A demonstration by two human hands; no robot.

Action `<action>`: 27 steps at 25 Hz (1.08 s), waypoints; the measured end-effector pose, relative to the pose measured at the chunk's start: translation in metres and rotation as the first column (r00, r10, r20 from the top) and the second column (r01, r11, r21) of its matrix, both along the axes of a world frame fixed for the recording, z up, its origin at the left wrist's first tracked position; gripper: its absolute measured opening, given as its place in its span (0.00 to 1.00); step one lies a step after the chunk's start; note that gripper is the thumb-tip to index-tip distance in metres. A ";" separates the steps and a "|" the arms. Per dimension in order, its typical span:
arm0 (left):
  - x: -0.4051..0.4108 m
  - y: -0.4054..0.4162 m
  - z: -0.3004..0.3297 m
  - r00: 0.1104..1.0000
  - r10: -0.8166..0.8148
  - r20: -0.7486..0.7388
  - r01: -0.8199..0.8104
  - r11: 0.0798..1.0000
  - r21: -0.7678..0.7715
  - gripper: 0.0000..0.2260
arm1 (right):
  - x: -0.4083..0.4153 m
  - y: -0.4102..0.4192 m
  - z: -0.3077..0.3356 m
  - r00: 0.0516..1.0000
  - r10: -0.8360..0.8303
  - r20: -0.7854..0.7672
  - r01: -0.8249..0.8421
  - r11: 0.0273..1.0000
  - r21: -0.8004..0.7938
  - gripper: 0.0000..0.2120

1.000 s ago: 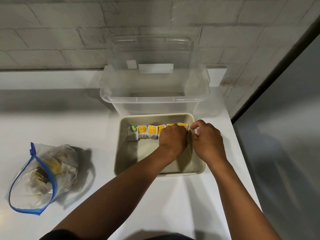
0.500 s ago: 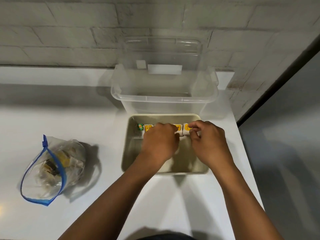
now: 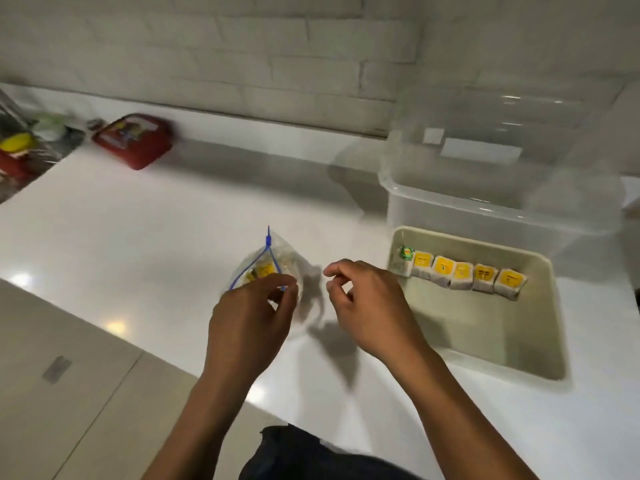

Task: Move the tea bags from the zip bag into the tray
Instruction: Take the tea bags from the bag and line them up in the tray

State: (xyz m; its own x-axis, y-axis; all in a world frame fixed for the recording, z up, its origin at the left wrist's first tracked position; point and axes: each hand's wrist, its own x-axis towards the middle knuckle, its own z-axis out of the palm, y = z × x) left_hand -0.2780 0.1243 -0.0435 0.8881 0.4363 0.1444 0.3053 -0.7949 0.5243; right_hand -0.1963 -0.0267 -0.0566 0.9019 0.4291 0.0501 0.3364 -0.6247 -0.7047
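Head view: left hand hides zip bag mouth.

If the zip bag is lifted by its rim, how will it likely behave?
The zip bag is thin clear film, crumpled, so probably floppy and saggy. It holds only a few tea bags, so likely light. The left hand at its opening may need the right hand to steady it.

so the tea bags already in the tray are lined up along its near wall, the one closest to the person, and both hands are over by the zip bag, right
Not quite. In the head view the row of tea bags runs along the far wall of the tray, the side next to the clear plastic bin, not the near wall. The rest holds: the left hand is at the mouth of the zip bag, and the right hand is just beside it.
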 end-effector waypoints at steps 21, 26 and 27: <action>0.038 0.067 -0.081 0.925 -0.259 -0.277 0.299 0.947 0.115 0.09 | -0.014 0.128 -0.054 0.983 -0.160 -0.087 0.101 0.878 -0.468 0.16; 0.061 0.028 -0.088 0.905 -0.407 -0.124 0.409 0.912 -0.009 0.09 | -0.001 0.092 -0.055 0.972 -0.235 0.002 0.195 0.800 -0.567 0.16; 0.063 0.023 -0.089 0.901 -0.425 -0.088 0.428 0.904 0.015 0.09 | 0.000 0.087 -0.053 0.972 -0.237 -0.003 0.195 0.805 -0.560 0.16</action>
State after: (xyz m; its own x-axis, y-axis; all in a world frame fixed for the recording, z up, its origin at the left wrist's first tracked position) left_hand -0.2150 0.1474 -0.1326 0.9974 0.0097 0.0720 -0.0264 -0.8748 0.4837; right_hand -0.1963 0.0600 -0.1095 0.9665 0.1591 -0.2014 0.1101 -0.9658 -0.2346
